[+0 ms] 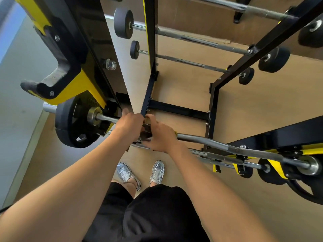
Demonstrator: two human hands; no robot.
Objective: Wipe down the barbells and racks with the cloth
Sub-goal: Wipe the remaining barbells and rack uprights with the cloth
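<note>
1. Looking down the near rack (82, 55), black and yellow, and the back rack (214, 109), a black frame on the wooden floor. Neither shows streaks or damp patches, so I can't tell whether either has been wiped; I'd count both as still to do.
2. Fixed barbells (192, 39) sit in tiers on the back rack, well apart from the hands. They look untouched, so I'd count them as to do as well.
3. The curl bar (218, 144) lies across the near rack's hooks, with a plate (70, 123) on its left end. My guess is that this bar is the one being wiped now, at mid-shaft.
4. My left hand (130, 124) has its fingers curled down over the shaft just inboard of the plate, and it grips the bar.
5. My right hand (161, 137) is just beside it and blurred. Its fingers are curled over a dark wad on the bar.
6. I take that wad for the cloth (146, 135), pinned between the two hands. Most of it is hidden.
7. Overall this looks like an early stage, with most of the bars and both frames left.
</note>
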